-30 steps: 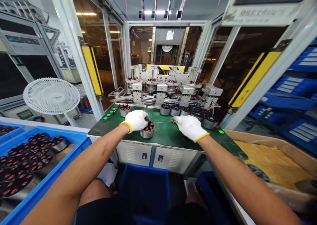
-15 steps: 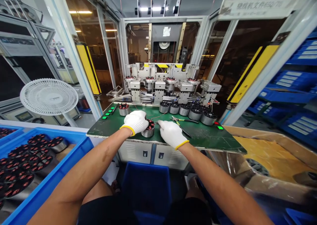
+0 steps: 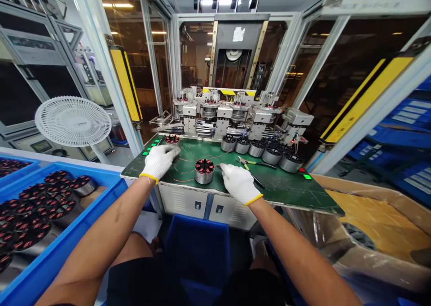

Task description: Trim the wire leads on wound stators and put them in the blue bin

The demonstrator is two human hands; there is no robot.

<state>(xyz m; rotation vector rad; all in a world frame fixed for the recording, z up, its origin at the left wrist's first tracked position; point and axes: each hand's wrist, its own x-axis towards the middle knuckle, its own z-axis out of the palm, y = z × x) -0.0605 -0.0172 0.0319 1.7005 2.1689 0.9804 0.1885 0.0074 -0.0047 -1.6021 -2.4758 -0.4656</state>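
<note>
A squat, silver-walled metal cylinder with black-and-red windings (image 3: 204,171) stood on the green-topped desk (image 3: 286,187), apparently near the front edge for easy reach, between a white-gloved left hand (image 3: 159,161) and a white-gloved right hand (image 3: 238,181), touching neither. Its wound end faced up, its central axis vertical; no clear long axis showed. Whether either grip was clenched or released could not be told. Metal pliers with green-and-black handles (image 3: 251,163) lay beyond the right, likely placed for reach.
</note>
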